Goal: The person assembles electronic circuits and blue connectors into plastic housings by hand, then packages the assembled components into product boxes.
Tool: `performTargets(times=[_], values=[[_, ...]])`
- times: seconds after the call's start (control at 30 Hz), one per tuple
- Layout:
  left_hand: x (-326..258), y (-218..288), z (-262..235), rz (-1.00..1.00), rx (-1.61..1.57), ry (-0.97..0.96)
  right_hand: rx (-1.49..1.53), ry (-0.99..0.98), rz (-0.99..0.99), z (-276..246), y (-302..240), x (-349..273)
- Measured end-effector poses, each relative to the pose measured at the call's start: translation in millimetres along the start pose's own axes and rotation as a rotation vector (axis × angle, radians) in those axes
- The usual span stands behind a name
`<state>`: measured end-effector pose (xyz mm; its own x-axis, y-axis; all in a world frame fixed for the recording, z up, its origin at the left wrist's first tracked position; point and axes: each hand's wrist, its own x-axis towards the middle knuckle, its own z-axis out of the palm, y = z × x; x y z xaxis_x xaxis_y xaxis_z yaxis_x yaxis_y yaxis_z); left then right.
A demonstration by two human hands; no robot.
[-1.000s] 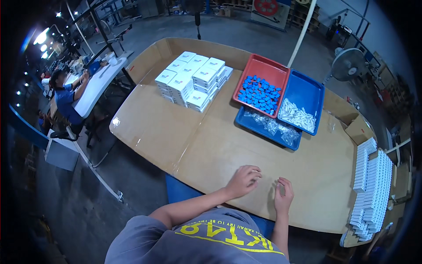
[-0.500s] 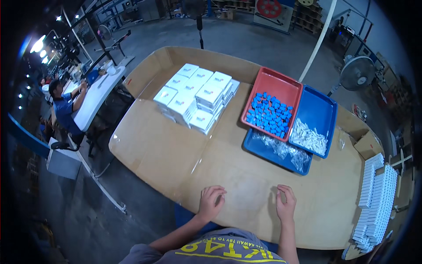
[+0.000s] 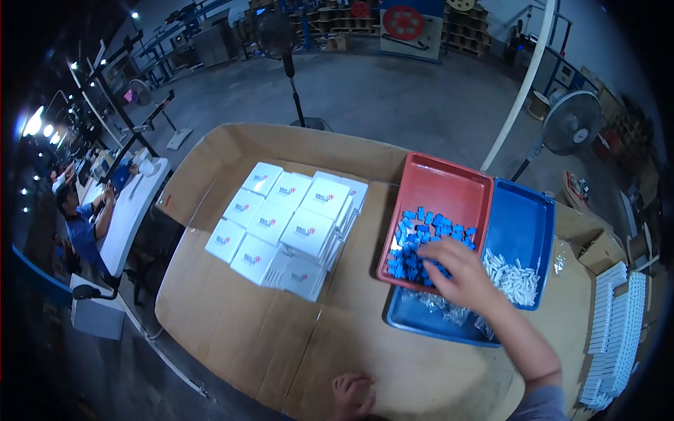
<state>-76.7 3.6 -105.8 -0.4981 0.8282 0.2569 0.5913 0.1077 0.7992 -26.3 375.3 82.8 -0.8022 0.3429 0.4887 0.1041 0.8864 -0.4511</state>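
Observation:
My right hand (image 3: 460, 272) reaches over the red tray (image 3: 449, 181), thumb and forefinger apart at the near part of a heap of small blue plastic parts (image 3: 406, 261). Its fingertips are partly hidden, and no part shows clearly in its grasp. Low in the picture, my left hand (image 3: 353, 394) rests by the near side of the cardboard-covered table (image 3: 239, 309). Its fingers are loosely bent, thumb apart, with nothing seen in them.
Beside the red tray, a blue tray (image 3: 521, 210) holds small white tubes (image 3: 516, 279). Beneath them, another blue tray (image 3: 414, 323) holds clear plastic bags. White square boxes (image 3: 270, 223) are stacked at left; white pieces (image 3: 618, 337) stand in rows far right. A person (image 3: 88, 217) sits at another table.
My right hand has moved up and forward from the table front to the blue parts. My left hand sits lower in the picture. The view has shifted, so the table appears lower.

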Motion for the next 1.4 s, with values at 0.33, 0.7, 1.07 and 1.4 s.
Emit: performTargets(times=[0.33,0.7,1.07,1.4], values=[[-25,-54,50,-0.036,-0.044,0.033,0.137,-0.364,0.028,90,133,234],[16,6,8,-0.128,-0.249,-0.019,-0.145,-0.806,0.018,219,145,308],[-43,-50,49,0.046,-0.16,0.074,-0.262,-0.946,0.113,254,167,318],[-41,-56,45,-0.081,-0.065,0.113,-0.05,-0.512,0.05,247,164,310]])
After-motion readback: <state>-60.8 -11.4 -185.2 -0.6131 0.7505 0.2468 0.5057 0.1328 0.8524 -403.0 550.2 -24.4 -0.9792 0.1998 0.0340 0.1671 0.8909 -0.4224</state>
